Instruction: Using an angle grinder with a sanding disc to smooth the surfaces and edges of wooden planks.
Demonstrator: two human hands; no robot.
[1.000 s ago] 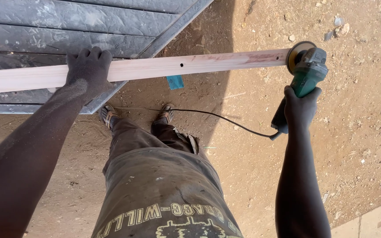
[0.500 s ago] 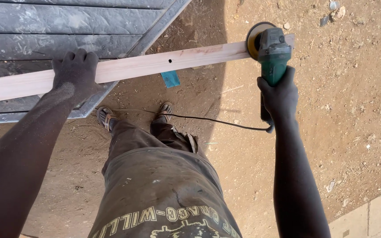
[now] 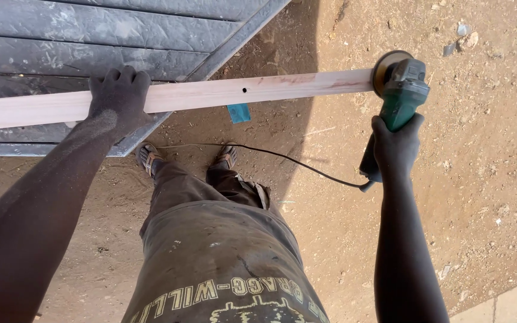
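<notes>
Left hand: arm extended forward, palm down, fingers curled over and clamped. Right hand: arm near straight, wrist level, fingers wrapped in a closed fist grip. Both forearms dusty; hands well apart.

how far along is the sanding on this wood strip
Hard to judge overall. Done: the wooden strip looks pale and smooth along its top face, with pink patches near the right end. In hand: the left hand presses the strip down, and the right hand holds the green angle grinder, its disc against the strip's right end. Left: that end, plus any faces hidden from this view.
</notes>
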